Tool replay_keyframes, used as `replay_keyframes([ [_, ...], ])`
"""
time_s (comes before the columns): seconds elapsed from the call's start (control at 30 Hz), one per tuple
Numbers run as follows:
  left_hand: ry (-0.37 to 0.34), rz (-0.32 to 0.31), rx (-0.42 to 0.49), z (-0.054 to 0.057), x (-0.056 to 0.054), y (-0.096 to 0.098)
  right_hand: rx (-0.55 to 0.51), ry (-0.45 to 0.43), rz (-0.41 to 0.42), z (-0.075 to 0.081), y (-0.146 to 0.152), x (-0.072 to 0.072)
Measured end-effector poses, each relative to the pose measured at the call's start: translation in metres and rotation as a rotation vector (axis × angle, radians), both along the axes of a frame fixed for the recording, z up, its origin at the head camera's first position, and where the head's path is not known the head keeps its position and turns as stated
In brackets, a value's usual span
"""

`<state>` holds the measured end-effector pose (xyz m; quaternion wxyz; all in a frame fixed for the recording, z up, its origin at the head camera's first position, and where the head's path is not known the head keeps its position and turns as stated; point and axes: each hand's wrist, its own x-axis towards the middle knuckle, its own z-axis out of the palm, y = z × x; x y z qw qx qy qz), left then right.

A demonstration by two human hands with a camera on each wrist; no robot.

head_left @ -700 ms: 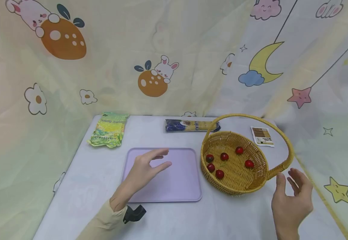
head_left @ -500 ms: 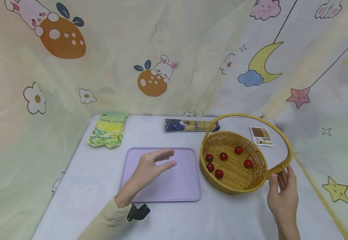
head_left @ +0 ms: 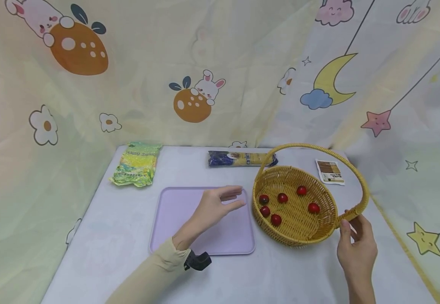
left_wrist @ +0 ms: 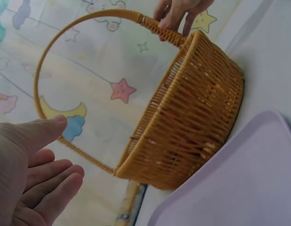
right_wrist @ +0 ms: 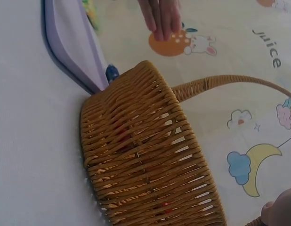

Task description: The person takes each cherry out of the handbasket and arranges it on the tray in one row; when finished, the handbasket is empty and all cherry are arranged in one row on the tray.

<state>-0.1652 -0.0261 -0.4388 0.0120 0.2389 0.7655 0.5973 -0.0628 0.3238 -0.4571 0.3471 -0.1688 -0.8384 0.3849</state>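
A yellow-brown wicker basket (head_left: 295, 207) with a tall hoop handle stands right of centre, several dark red cherry-like fruits (head_left: 282, 198) scattered on its floor. At the right foot of the handle my right hand (head_left: 357, 249) grips it, thumb in front and fingers behind; the left wrist view shows those fingers around the handle base. My left hand (head_left: 217, 207) hovers over the lilac tray (head_left: 174, 223), thumb and fingers spread apart with nothing between them, pointing towards the basket's left side. In the right wrist view only part of the right hand (right_wrist: 279, 212) shows in the lower corner.
Behind the tray lies a green-yellow packet (head_left: 136, 164). A long blue-and-gold packet (head_left: 238, 158) lies at the back edge, partly behind the handle. A small white-brown sachet (head_left: 330, 172) is right of the basket. Patterned cloth (head_left: 140, 76) hangs around the table.
My left hand has moved right across the tray towards the basket. My right hand has come in from the right and taken hold of the handle's base. The basket stays in place.
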Motion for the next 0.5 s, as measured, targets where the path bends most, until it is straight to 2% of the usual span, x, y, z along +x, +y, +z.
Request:
replay_keyframes([
  [0.27, -0.142, -0.057, 0.065, -0.002, -0.020, 0.033, -0.030, 0.054, 0.008, -0.004, -0.001, -0.003],
  [0.5, -0.159, -0.087, 0.052, -0.005, -0.036, 0.052, -0.021, 0.062, 0.001, -0.005, 0.000, -0.002],
])
